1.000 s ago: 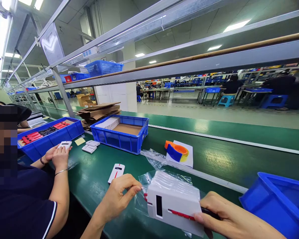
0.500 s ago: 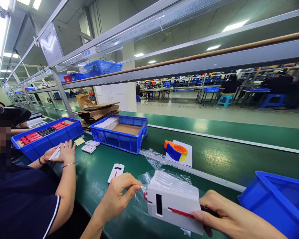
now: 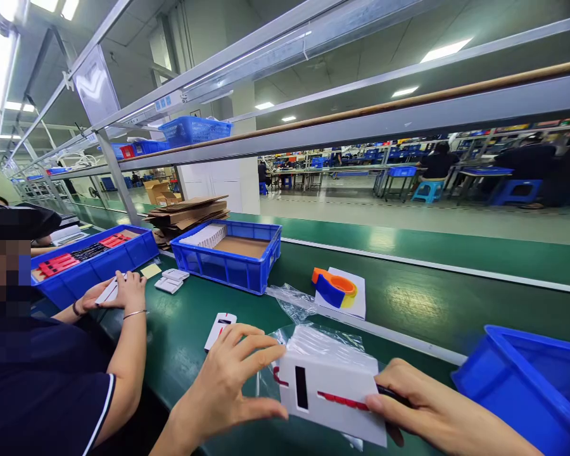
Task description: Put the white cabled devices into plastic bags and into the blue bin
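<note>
My right hand (image 3: 415, 405) grips the right end of a white plastic case (image 3: 342, 415) with a black window, a red slotted strip and a small red loop at its left end. A dark, rod-like item (image 3: 393, 395) shows between the fingers of that hand; its kind is unclear. My left hand (image 3: 232, 380) is spread beside the case's left end, thumb and fingers apart; whether the fingertips touch it, I cannot tell. Clear plastic wrap and a stack of thin white pieces (image 3: 325, 341) lie right behind the case. A similar white case (image 3: 217, 329) rests beyond my left hand, partly covered by it.
On the green bench stand a blue bin of white parts (image 3: 223, 269) and a blue bin of red and black parts (image 3: 109, 263). Orange tape (image 3: 344, 284) lies on a white sheet. A blue bin (image 3: 527, 380) is at right. A co-worker's hands (image 3: 128, 291) hold a white piece.
My left hand has opened from a pinch at the plastic and moved slightly right, toward the case's left end. My right hand keeps its grip on the case.
</note>
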`<state>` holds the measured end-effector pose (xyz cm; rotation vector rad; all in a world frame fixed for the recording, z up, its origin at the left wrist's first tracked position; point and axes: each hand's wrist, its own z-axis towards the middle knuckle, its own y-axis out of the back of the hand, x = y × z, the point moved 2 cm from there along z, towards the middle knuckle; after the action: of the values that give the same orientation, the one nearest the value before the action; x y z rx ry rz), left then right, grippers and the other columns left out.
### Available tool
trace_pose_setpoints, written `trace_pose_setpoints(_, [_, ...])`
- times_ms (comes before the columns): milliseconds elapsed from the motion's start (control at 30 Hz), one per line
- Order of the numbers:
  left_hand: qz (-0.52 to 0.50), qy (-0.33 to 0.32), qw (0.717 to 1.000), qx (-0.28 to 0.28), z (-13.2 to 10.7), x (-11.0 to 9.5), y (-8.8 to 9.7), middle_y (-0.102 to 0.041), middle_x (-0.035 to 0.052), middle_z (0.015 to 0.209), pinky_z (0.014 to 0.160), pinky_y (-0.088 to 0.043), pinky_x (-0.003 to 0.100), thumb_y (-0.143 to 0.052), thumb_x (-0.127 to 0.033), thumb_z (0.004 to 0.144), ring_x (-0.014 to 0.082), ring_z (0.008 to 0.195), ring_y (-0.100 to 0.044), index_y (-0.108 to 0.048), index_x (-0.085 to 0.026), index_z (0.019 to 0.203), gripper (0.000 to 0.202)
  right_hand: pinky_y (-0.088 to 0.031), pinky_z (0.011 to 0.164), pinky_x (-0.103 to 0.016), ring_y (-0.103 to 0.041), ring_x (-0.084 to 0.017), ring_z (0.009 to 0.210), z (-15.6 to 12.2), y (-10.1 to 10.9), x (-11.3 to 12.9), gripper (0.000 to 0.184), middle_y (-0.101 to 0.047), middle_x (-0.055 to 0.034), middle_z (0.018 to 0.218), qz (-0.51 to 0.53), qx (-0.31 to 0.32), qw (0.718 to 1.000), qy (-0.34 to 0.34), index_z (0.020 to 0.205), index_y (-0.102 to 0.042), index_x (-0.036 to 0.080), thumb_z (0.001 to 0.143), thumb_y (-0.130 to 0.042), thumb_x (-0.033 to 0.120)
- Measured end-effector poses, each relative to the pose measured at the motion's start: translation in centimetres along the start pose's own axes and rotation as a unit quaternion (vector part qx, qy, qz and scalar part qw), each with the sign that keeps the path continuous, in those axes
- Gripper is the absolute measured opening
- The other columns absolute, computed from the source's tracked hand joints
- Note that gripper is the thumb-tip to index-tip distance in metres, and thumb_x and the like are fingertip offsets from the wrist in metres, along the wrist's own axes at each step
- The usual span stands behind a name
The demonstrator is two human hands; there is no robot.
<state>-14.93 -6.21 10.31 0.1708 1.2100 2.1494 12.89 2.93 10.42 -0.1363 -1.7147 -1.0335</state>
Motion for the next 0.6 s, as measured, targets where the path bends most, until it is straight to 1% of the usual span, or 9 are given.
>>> trace_pose_setpoints(67, [0.043, -0.011, 0.999, 0.002, 0.2, -0.6, 0.3, -0.072, 0.0120, 0.124, 0.103, -0.048, 0.050, -0.064, -0.074, 0.084, 0.0332, 0.117, -0.061, -0.058, -0.020, 0.135, 0.075, -0.053, 0.068, -0.028, -0.063, -0.020, 0.069, 0.0, -0.1, 0.0, 0.076, -0.069, -0.0054, 0.071, 0.012, 0.011, 1.000, 0.001, 0.069, -0.076, 0.020, 0.085, -0.046, 0.088])
trace_pose_setpoints(200, [0.062, -0.016, 0.998, 0.013, 0.7, -1.9, 0.1, -0.073, 0.0120, 0.120, 0.109, -0.046, 0.052, -0.073, -0.069, 0.083, 0.0330, 0.115, -0.064, -0.057, -0.017, 0.129, 0.071, -0.054, 0.063, -0.027, -0.062, -0.018, 0.067, 0.0, -0.1, 0.0, 0.080, -0.068, -0.0053, 0.082, 0.042, 0.012, 0.999, -0.007, 0.080, -0.078, 0.021, 0.079, -0.047, 0.094])
trace_pose_setpoints(267, [0.058, -0.023, 0.998, 0.017, 1.1, -2.4, -0.2, -0.073, 0.0128, 0.120, 0.110, -0.045, 0.053, -0.074, -0.065, 0.084, 0.0328, 0.115, -0.065, -0.056, -0.016, 0.129, 0.069, -0.053, 0.064, -0.028, -0.063, -0.019, 0.068, 0.3, -0.1, -0.2, 0.078, -0.069, -0.0059, 0.083, 0.023, 0.016, 1.000, 0.004, 0.079, -0.077, 0.021, 0.082, -0.045, 0.092])
trace_pose_setpoints(333, [0.045, -0.026, 0.998, 0.018, 1.8, -2.6, -0.7, -0.072, 0.0144, 0.120, 0.111, -0.045, 0.054, -0.074, -0.063, 0.085, 0.0332, 0.114, -0.066, -0.056, -0.014, 0.131, 0.069, -0.052, 0.066, -0.028, -0.062, -0.019, 0.067, 0.9, -0.5, -0.4, 0.076, -0.068, -0.0051, 0.075, -0.004, 0.047, 0.998, 0.035, 0.075, -0.074, 0.021, 0.088, -0.041, 0.088])
trace_pose_setpoints(433, [-0.011, -0.038, 0.999, 0.010, 3.1, -2.3, -1.6, -0.073, 0.0166, 0.120, 0.112, -0.043, 0.055, -0.073, -0.059, 0.088, 0.0345, 0.113, -0.068, -0.058, -0.015, 0.136, 0.067, -0.048, 0.061, -0.027, -0.058, -0.017, 0.060, 2.3, -1.6, -0.1, 0.073, -0.065, -0.0026, 0.064, -0.008, 0.075, 0.995, 0.070, 0.067, -0.063, 0.020, 0.095, -0.035, 0.082])
trace_pose_setpoints(500, [-0.081, -0.027, 0.996, 0.001, 3.6, -1.8, -2.4, -0.072, 0.0160, 0.126, 0.120, -0.034, 0.057, -0.080, -0.053, 0.084, 0.0373, 0.123, -0.065, -0.060, -0.021, 0.140, 0.068, -0.046, 0.058, -0.027, -0.057, -0.016, 0.058, 3.2, -2.3, 0.4, 0.071, -0.064, -0.0016, 0.061, -0.014, 0.033, 0.996, 0.081, 0.064, -0.059, 0.020, 0.099, -0.033, 0.076])
trace_pose_setpoints(533, [-0.119, -0.001, 0.993, -0.025, 3.6, -1.4, -2.9, -0.070, 0.0154, 0.131, 0.124, -0.026, 0.059, -0.086, -0.050, 0.078, 0.0395, 0.131, -0.059, -0.061, -0.024, 0.140, 0.072, -0.045, 0.057, -0.027, -0.058, -0.016, 0.057, 3.5, -2.6, 0.6, 0.071, -0.064, -0.0017, 0.061, -0.029, -0.004, 0.996, 0.088, 0.065, -0.059, 0.020, 0.102, -0.030, 0.073])
trace_pose_setpoints(567, [-0.160, 0.049, 0.983, -0.072, 3.4, -0.9, -3.5, -0.067, 0.0150, 0.138, 0.127, -0.018, 0.060, -0.090, -0.049, 0.074, 0.0413, 0.140, -0.051, -0.061, -0.026, 0.141, 0.077, -0.045, 0.057, -0.028, -0.059, -0.017, 0.057, 3.8, -2.9, 0.8, 0.070, -0.065, -0.0020, 0.061, -0.055, -0.049, 0.993, 0.095, 0.066, -0.060, 0.020, 0.104, -0.028, 0.069])
trace_pose_setpoints(600, [-0.205, 0.119, 0.962, -0.136, 3.0, -0.5, -4.2, -0.062, 0.0146, 0.144, 0.128, -0.013, 0.062, -0.091, -0.051, 0.071, 0.0421, 0.147, -0.042, -0.059, -0.028, 0.142, 0.081, -0.045, 0.056, -0.028, -0.062, -0.018, 0.056, 4.0, -3.1, 0.8, 0.070, -0.067, -0.0027, 0.061, -0.090, -0.097, 0.986, 0.099, 0.068, -0.061, 0.020, 0.106, -0.026, 0.066])
